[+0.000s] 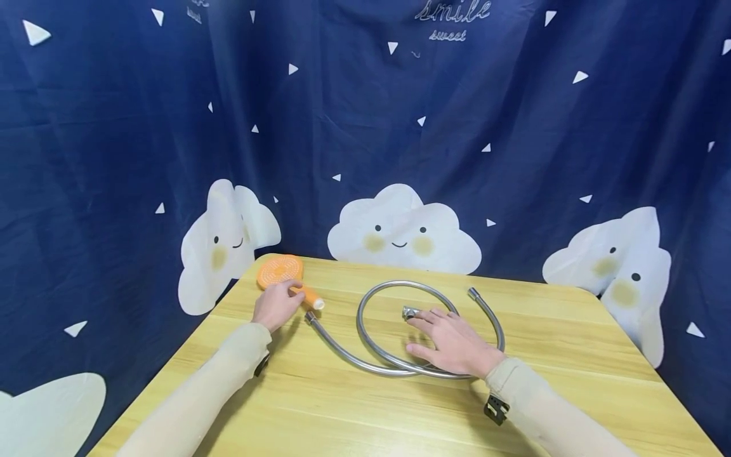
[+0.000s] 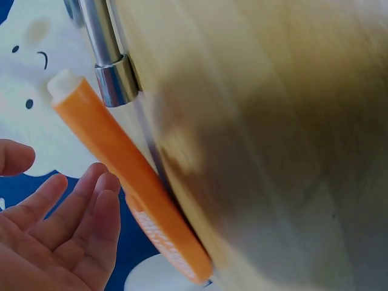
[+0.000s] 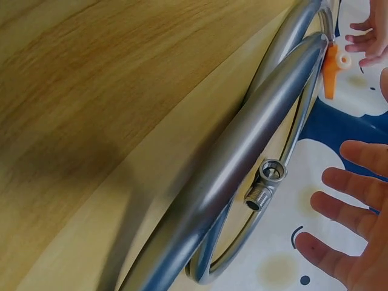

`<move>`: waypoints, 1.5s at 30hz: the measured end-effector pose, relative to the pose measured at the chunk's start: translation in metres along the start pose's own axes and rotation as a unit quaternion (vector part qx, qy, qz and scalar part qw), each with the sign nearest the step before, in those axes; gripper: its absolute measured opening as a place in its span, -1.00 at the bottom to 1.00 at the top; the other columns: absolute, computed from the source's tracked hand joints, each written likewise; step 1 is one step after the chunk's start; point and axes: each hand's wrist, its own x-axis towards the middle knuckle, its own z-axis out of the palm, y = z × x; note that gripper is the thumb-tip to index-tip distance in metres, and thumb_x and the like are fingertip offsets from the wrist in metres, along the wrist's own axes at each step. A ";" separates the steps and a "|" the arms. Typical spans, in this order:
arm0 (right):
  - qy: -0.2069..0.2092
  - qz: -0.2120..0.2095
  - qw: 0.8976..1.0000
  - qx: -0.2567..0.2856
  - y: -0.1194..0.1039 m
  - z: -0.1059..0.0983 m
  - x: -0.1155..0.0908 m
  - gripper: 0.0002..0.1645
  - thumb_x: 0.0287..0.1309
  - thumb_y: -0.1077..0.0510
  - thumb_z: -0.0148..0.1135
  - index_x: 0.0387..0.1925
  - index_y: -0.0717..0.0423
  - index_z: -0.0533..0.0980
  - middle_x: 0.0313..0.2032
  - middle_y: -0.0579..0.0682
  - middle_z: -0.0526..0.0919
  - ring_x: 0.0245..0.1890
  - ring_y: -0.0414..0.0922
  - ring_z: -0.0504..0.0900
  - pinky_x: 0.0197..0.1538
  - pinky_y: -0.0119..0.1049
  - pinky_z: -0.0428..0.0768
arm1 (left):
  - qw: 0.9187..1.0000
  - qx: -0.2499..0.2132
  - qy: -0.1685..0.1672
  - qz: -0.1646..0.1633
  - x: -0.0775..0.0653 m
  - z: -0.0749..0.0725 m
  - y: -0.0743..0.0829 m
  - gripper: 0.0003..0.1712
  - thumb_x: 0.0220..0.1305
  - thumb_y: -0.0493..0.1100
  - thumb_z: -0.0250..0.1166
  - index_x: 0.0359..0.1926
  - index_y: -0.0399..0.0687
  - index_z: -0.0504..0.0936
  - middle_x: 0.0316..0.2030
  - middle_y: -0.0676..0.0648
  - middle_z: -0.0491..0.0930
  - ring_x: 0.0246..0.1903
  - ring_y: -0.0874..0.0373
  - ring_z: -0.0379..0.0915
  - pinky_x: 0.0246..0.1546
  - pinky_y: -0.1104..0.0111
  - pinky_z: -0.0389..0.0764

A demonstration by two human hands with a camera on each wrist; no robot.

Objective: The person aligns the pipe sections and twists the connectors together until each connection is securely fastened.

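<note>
At the left, far side of the table (image 1: 354, 419), we see the orange showerhead (image 1: 279, 270), its dotted face up and its handle running right and nearer to a white end. The left hand (image 1: 276, 306) is over that handle, its fingers relaxed and slightly bent, the thumb apart from them. In the left wrist view the fingers lie close along the handle without closing round it; we cannot tell whether a fingertip touches.

Just beside the white end, a little nearer, lies one metal end (image 1: 310, 316) of the grey hose (image 1: 346, 358), not joined to it. From there the hose runs right and coils into a large loop across the middle of the table. Inside the loop sits a small chrome fitting (image 1: 408, 310); the right wrist view shows its bare threaded stub and a round opening.

The right hand (image 1: 455, 343) is above the right part of the loop, palm down, fingers spread, gripping nothing, its fingertips near the fitting. Farther right, the hose's other end (image 1: 473, 293) points away toward the far edge, with nothing attached.

By our judgement, the work is at its very start: we see showerhead, hose and fitting all separate, both hose ends free, neither hand holding a piece, and every connection unmade.
</note>
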 end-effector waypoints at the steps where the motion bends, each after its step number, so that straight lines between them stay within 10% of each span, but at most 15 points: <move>1: 0.001 0.000 1.000 0.000 0.000 0.000 0.000 -0.28 0.32 -0.35 0.14 0.30 0.01 0.51 0.26 0.07 0.57 0.28 0.10 0.51 0.22 0.18 0.50 | 1.000 -0.004 -0.004 -0.010 0.002 0.000 -0.002 -0.57 0.35 0.06 0.21 0.15 0.04 0.66 -0.03 -0.10 0.74 -0.05 -0.10 0.64 -0.12 0.01 0.58; 13: 0.008 -0.008 1.000 -0.005 0.000 -0.001 0.001 -0.25 0.33 -0.41 0.05 0.27 -0.01 0.53 0.25 0.05 0.58 0.27 0.08 0.51 0.21 0.16 0.52 | 0.984 -0.124 -0.052 -0.113 0.018 0.005 -0.013 -0.43 0.41 0.06 0.13 0.32 -0.10 0.51 -0.21 -0.13 0.77 -0.40 0.08 0.71 -0.27 0.29 0.54; 31: -0.009 -0.006 1.000 0.016 -0.004 -0.003 0.002 -0.41 0.34 -0.36 0.10 0.22 -0.19 0.58 0.27 0.08 0.56 0.31 0.13 0.48 0.27 0.21 0.45 | 0.911 -0.343 -0.062 -0.220 0.022 0.015 -0.012 -0.33 0.42 -0.09 0.11 0.49 -0.12 0.25 -0.43 -0.22 0.72 -0.64 0.15 0.64 -0.57 0.34 0.67; 45: -0.030 0.002 0.999 0.024 -0.006 0.006 0.010 -0.32 0.35 -0.38 0.06 0.31 -0.12 0.51 0.35 0.09 0.48 0.36 0.20 0.41 0.32 0.28 0.37 | 0.899 -0.358 -0.064 -0.243 0.026 0.023 -0.010 -0.19 0.36 -0.04 0.21 0.55 -0.05 0.15 -0.50 -0.09 0.68 -0.64 0.14 0.65 -0.55 0.34 0.69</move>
